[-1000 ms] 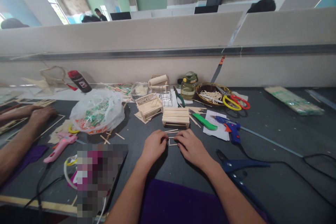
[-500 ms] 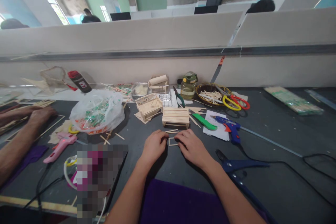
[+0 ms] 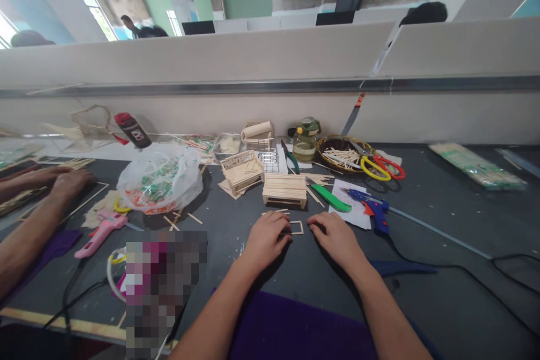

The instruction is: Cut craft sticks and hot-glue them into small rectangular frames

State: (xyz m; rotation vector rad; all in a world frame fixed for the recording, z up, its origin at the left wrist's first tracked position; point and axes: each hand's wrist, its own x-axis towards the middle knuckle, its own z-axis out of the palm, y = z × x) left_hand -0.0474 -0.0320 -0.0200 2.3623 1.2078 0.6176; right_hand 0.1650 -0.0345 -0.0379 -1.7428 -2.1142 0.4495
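My left hand [image 3: 270, 238] has its fingers closed on the left end of a small rectangular frame of thin wooden sticks [image 3: 302, 227], which lies on the dark tabletop. Just right of the frame is my right hand [image 3: 337, 234], its fingers loosely bent and apart, with nothing visible in them. Beyond both hands stands a small slatted bench of wooden sticks [image 3: 285, 187]. A few loose sticks [image 3: 275, 212] lie between it and my left hand, partly covered by the fingers.
Right lie a green cutter [image 3: 331, 197], a blue glue gun [image 3: 373, 208] and dark-blue pliers [image 3: 405, 268]. Behind are a stick basket [image 3: 337, 162], a bottle [image 3: 306, 143] and a small wooden chair [image 3: 243, 171]. Left are a plastic bag [image 3: 160, 183], pink glue gun [image 3: 100, 233] and another person's hand [image 3: 73, 184].
My right hand has come off the frame and moved right. My left hand and the frame have shifted right, with the left fingers now over the frame's left end. The view has tilted slightly.
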